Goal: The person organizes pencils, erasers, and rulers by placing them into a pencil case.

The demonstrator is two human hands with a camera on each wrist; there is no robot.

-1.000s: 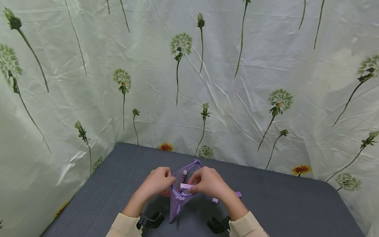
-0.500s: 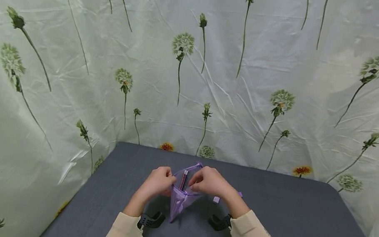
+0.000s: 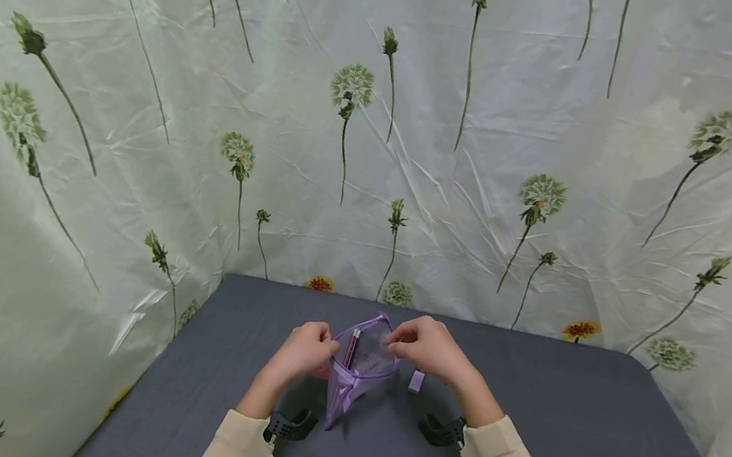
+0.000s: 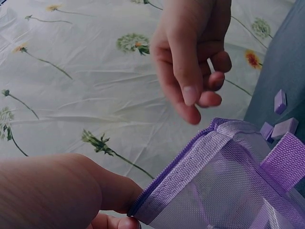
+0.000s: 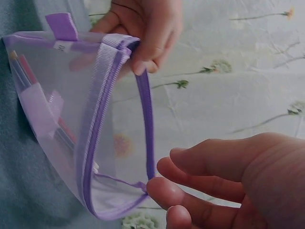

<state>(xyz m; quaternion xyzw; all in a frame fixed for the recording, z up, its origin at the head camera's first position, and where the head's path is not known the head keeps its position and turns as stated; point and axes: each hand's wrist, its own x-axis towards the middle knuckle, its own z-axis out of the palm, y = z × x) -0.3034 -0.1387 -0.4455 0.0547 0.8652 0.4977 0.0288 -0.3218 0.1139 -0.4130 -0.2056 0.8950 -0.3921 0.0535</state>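
Note:
A purple mesh zip pouch (image 3: 343,398) is held up with its mouth spread wide. My left hand (image 3: 307,347) pinches the near left corner of its zipped rim between thumb and fingers. Through the mesh in the right wrist view show slim pencils (image 5: 66,131) and a pale lilac block (image 5: 40,112) lying across them. My right hand (image 3: 431,348) hovers by the rim on the far right, fingers loosely bent and holding nothing. In the left wrist view its fingertips (image 4: 190,114) are just above the zipper's corner.
On the dark table (image 3: 519,443) a small lilac block (image 3: 416,382) lies right of the pouch. Several such blocks (image 4: 286,129) show beyond the pouch in the left wrist view. A flower-printed curtain (image 3: 468,230) hangs behind the table's far edge.
A lilac block held by the right hand at the pouch's mouth has been let go inside. The right hand has drawn out and moved right. The left hand keeps its grip.

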